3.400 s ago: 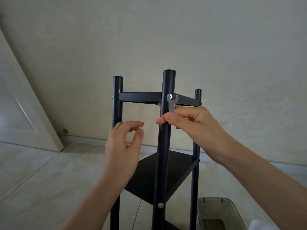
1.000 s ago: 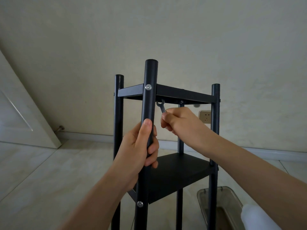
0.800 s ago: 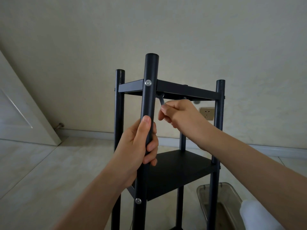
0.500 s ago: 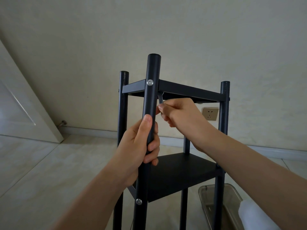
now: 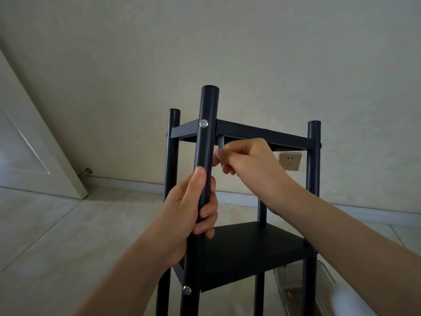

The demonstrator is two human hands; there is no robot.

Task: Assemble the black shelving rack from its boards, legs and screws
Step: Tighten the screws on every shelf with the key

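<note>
While my left hand [image 5: 191, 210] wraps the near leg [image 5: 206, 156] of the rack [image 5: 250, 247], thumb laid up along the tube and fingers curled round its far side, my right hand [image 5: 248, 163] reaches in under the top board [image 5: 262, 133] and pinches a thin grey wrench [image 5: 221, 144] between thumb and fingertips. Its shaft stands upright just behind the near leg, and its head is hidden under the board's lip, so I cannot tell what it sits on. That leg stands between me and the joint (it covers part of my right fingertips too). A silver screw [image 5: 204, 123] shows on the leg's face level with the top board, and a second screw [image 5: 187, 290] sits lower down, level with the middle board [image 5: 255, 252]. Three more legs stand upright: back left [image 5: 172, 156], right [image 5: 314, 167], and one behind my right wrist [image 5: 262, 210]. Around the rack: a pale wall [image 5: 227, 53] with a gold socket [image 5: 289, 161] seen between my right hand and the right leg, a white door [image 5: 34, 144] at left with a doorstop [image 5: 86, 172] by its foot, a tiled floor [image 5: 68, 236], and a clear plastic box [image 5: 303, 288] on the floor at lower right, partly behind the right leg and my forearm
</note>
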